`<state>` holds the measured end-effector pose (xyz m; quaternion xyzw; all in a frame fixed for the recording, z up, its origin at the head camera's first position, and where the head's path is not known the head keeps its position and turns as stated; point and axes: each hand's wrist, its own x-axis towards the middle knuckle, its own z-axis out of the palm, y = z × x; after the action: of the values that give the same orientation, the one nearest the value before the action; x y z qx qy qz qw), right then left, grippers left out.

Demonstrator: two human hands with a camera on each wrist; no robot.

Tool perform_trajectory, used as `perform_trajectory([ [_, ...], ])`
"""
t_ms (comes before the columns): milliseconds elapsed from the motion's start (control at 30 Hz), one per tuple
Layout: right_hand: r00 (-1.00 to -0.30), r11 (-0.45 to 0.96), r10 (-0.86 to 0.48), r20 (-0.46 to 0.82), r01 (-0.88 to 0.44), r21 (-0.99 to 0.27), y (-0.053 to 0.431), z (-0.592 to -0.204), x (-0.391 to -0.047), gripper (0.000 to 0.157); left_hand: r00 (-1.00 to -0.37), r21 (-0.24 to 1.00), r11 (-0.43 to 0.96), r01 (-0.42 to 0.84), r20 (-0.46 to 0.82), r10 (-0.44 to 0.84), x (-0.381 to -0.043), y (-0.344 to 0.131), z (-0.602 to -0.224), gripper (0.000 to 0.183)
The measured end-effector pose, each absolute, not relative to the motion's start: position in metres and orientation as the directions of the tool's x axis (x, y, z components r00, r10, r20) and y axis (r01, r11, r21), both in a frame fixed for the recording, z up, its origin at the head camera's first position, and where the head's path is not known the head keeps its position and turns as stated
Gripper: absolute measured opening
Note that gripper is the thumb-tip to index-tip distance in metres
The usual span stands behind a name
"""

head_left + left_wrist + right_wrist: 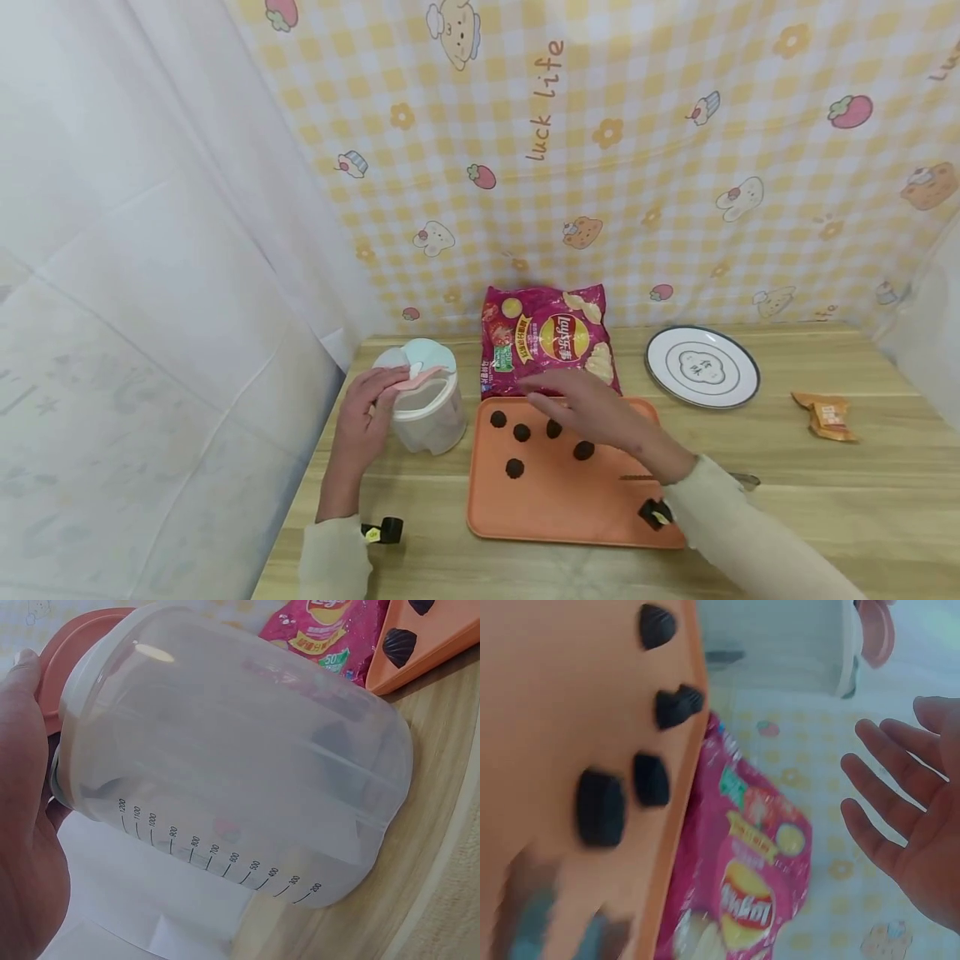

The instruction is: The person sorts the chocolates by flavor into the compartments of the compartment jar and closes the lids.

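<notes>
A yellow-and-white checked cloth (645, 208) printed with strawberries, cupcakes and little animals hangs behind my pale wood-grain table (795, 525), and a creased white sheet (150, 250) closes the left side. My left hand (365, 412) pinches the lid (431, 353) of a cloudy, translucent plastic tub (431, 429) between thumb and fingers, at its raised pink flap (420, 382). The tub stands left of the tray, with rounded walls and a printed scale. My right hand (588, 404) holds nothing; its fingers are spread above the far edge of a smooth orange tray (555, 508).

Part of the lid is lost under my left fingers. Through the hazy wall I see dark patches, but cannot tell whether they are contents or reflections. My right forearm covers the middle of a thin metal utensil (746, 481), so I cannot say what kind it is.

On the tray I count five small, ridged, dark brown pieces (514, 468). Beyond it lies one glossy, crinkled magenta chip bag (555, 333); to the right are one blue-rimmed white plate (667, 367) and one orange wrapped packet (830, 417).
</notes>
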<state>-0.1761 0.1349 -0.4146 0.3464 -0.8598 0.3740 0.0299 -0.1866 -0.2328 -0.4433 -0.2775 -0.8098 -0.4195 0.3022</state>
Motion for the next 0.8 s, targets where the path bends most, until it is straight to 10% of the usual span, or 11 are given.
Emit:
perform_trajectory([
  [800,-0.849,0.712,-0.407,0.337,-0.526,-0.465,0.287,-0.451,-0.107,0.029,-0.651,0.531,0.433,0.729,0.734,0.195,-0.181,-0.22,-0.401,0.021],
])
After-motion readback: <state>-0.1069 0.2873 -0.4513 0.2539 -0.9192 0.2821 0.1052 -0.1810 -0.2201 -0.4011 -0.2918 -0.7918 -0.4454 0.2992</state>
